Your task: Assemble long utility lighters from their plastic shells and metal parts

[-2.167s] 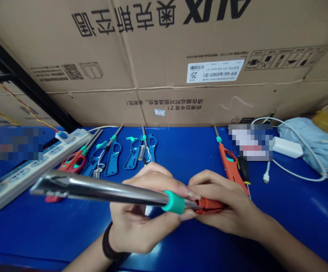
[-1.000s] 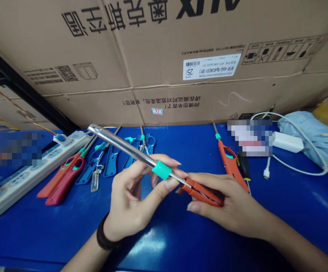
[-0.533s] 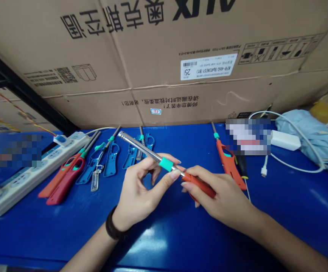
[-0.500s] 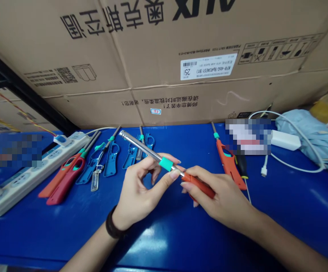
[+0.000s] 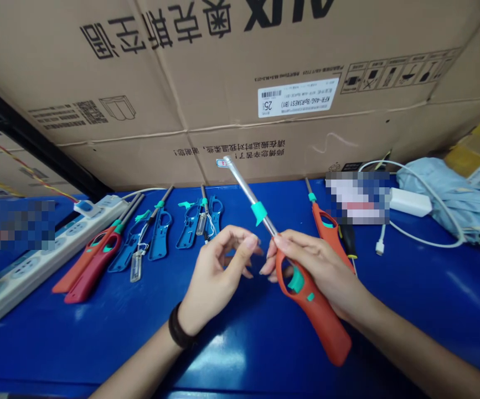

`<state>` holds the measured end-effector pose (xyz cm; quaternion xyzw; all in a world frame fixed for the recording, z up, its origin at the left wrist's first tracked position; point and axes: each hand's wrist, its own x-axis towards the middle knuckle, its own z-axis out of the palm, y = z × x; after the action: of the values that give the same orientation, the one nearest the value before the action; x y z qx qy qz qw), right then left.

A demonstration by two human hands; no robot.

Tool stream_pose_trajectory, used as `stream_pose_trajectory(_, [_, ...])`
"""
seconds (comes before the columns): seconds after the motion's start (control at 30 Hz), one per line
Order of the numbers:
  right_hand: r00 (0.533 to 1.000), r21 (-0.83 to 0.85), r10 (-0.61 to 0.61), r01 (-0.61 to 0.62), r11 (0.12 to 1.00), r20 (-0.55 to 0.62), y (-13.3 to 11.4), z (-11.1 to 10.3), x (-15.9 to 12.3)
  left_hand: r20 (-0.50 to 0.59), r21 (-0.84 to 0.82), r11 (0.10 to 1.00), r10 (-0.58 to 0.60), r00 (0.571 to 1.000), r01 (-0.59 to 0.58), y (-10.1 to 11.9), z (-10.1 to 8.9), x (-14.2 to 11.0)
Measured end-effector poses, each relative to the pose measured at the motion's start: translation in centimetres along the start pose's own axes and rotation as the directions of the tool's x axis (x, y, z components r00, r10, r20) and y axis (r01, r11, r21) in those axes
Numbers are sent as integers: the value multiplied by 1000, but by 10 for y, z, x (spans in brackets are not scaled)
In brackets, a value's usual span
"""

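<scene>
Along the upper left of the blue tabletop (image 5: 57, 343), beside a power strip (image 5: 44, 266), lie red utility lighters (image 5: 92, 266) and opened blue lighter shells (image 5: 160, 238). At centre, the left hand (image 5: 217, 271) hangs empty, fingers loosely curled, just beside the right hand (image 5: 312, 266). That hand grips an orange utility lighter (image 5: 312, 310) by its handle, steel nozzle tilted up toward the cardboard carton (image 5: 240, 72). Open tabletop lies below both hands; another orange lighter (image 5: 326, 233) and a screwdriver (image 5: 347, 241) sit to the right.
</scene>
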<state>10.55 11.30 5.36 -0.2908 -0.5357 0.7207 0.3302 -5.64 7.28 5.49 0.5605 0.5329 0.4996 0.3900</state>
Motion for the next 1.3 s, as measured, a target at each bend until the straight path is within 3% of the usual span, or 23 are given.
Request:
stream_pose_trajectory(0.2, [992,287,111,-89,954,-63,10,0,6,185,123,990,-88,979,66,-10,14,-7])
stream_pose_trajectory(0.43, [982,212,116,-82,974,-152,23,6,7,306,-212,945,-177,935,248,-8,21,0])
stream_pose_trajectory(0.53, [978,132,144,-124,983,-152,20,4,7,433,-380,829,-232,871,410,-7,16,2])
stream_pose_trajectory(0.67, [999,87,15,-11,996,-52,10,2,4,585,-545,575,-260,768,610,-10,7,2])
stream_pose_trajectory(0.83, [994,154,-91,81,985,57,9,3,2,648,-609,433,-212,731,665,-12,5,0])
stream_pose_trajectory(0.93, [988,140,-142,134,981,52,13,3,2,685,-638,348,-151,712,687,-13,7,-2])
stream_pose_trajectory(1.03, [979,77,-204,203,976,4,15,2,4,744,-617,283,-93,661,734,-14,8,-2])
stream_pose_trajectory(1.17, [965,49,-252,256,965,-75,16,-1,6,783,-560,333,-88,616,759,-16,7,-1])
stream_pose_trajectory(1.23, [957,66,-256,267,961,-137,16,-4,8,783,-497,443,-141,606,746,-14,7,-1])
stream_pose_trajectory(1.3, [944,55,-258,275,960,-208,14,-8,10,734,-405,621,-217,644,671,-11,7,-2])
